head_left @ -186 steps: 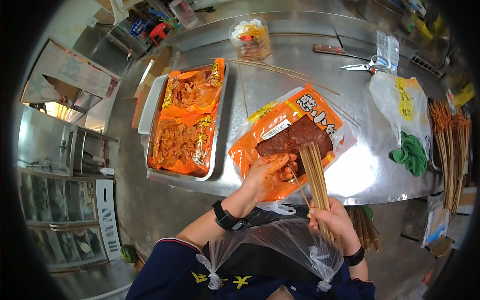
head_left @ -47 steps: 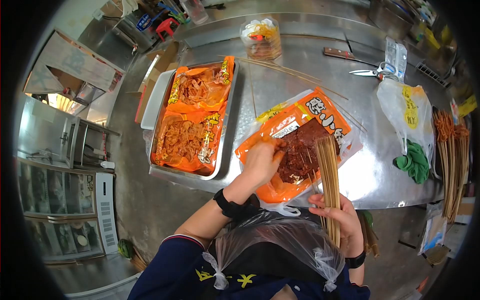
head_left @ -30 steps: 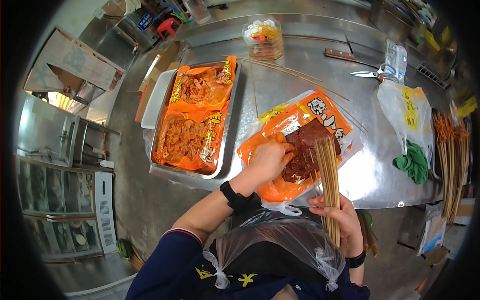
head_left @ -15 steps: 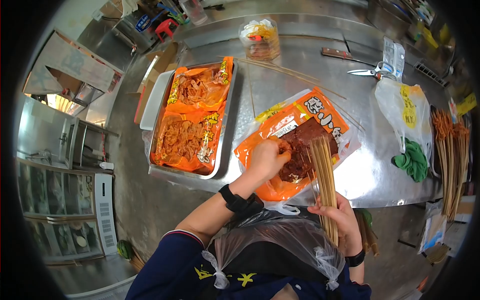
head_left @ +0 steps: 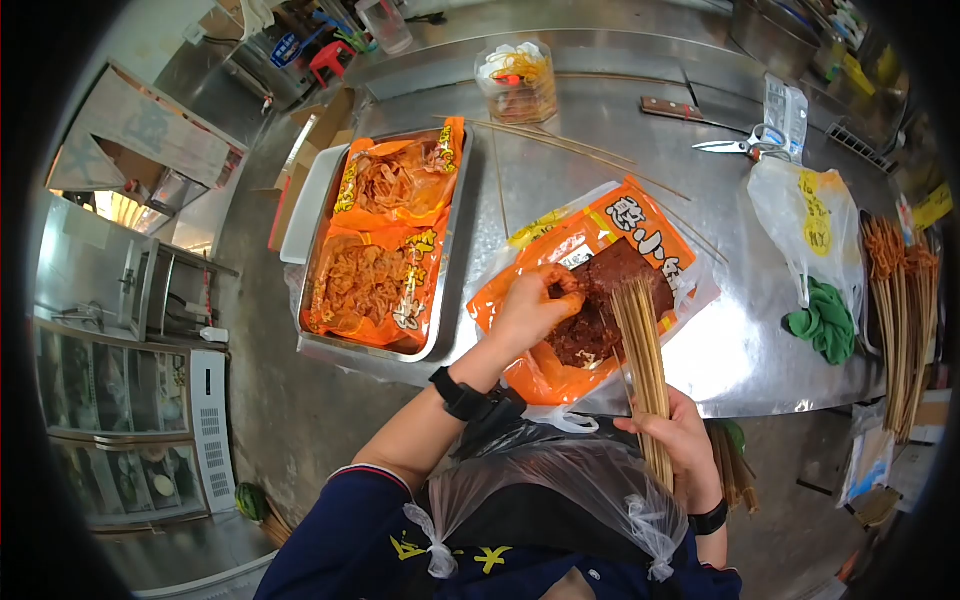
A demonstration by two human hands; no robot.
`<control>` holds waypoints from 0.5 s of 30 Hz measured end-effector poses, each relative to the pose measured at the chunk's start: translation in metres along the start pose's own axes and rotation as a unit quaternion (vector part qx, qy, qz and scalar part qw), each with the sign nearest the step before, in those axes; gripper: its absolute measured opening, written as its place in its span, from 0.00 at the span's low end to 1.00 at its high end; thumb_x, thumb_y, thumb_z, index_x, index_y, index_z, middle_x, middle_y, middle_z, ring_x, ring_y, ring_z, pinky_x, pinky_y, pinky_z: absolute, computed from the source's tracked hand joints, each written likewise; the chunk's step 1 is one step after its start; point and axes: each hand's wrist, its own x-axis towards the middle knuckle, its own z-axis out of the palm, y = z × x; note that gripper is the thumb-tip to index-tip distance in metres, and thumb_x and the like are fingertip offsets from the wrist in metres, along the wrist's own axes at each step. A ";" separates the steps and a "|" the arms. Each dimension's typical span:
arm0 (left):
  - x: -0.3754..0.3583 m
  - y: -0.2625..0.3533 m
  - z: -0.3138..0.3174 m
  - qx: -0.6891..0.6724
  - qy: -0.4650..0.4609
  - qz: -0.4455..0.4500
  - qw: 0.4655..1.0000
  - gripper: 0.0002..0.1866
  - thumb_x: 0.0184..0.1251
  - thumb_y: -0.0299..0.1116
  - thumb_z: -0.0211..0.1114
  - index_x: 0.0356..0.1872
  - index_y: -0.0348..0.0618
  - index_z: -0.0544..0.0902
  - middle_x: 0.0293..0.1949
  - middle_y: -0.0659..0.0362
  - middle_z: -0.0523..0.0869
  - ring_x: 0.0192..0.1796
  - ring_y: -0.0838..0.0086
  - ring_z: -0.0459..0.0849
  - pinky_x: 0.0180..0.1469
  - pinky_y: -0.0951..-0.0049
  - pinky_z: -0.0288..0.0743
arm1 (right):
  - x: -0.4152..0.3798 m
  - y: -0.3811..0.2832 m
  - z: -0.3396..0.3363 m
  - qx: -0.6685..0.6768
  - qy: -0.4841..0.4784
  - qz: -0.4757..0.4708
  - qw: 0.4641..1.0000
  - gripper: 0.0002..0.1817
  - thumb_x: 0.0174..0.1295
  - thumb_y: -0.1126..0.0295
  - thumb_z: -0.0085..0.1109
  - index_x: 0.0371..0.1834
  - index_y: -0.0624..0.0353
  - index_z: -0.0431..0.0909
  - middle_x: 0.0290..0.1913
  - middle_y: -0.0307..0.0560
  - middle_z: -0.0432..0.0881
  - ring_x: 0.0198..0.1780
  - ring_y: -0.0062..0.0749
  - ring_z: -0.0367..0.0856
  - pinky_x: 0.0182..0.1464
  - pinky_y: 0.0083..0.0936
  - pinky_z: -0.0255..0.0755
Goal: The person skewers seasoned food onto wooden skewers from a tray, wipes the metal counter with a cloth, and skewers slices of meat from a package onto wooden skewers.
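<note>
My right hand (head_left: 680,435) is wrapped around the lower part of a thick bundle of bamboo skewers (head_left: 645,345), whose upper ends lean over an orange food packet (head_left: 530,380). On the packet lies a dark red-brown slab of seasoned food (head_left: 590,335), partly behind the skewers. Thumb and fingertips of my left hand (head_left: 538,305) curl together in a pinch at the slab's left edge. Whatever sits between those fingertips is too small to make out. White and black characters (head_left: 645,235) are printed across the packet's far end.
Left of the packet, a metal tray (head_left: 440,325) holds orange bags of shredded food (head_left: 375,280). Loose skewers (head_left: 570,145), a clear tub (head_left: 518,85), a knife (head_left: 672,107) and scissors (head_left: 735,146) lie farther back. A green cloth (head_left: 825,320) and skewered food (head_left: 900,270) are at right.
My left hand has shifted slightly left and up, its fingers lifting a little off the slab. The skewer bundle's upper ends have tipped slightly left.
</note>
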 end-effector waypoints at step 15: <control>-0.015 0.009 -0.012 -0.290 -0.024 -0.102 0.951 0.09 0.62 0.31 0.59 0.38 0.35 0.79 0.29 0.62 0.80 0.28 0.82 0.76 0.30 0.82 0.69 | 0.003 0.003 0.004 -0.052 -0.017 0.010 0.998 0.16 0.49 0.79 0.61 0.42 0.66 0.71 0.29 0.39 0.77 0.29 0.20 0.77 0.34 0.18 0.73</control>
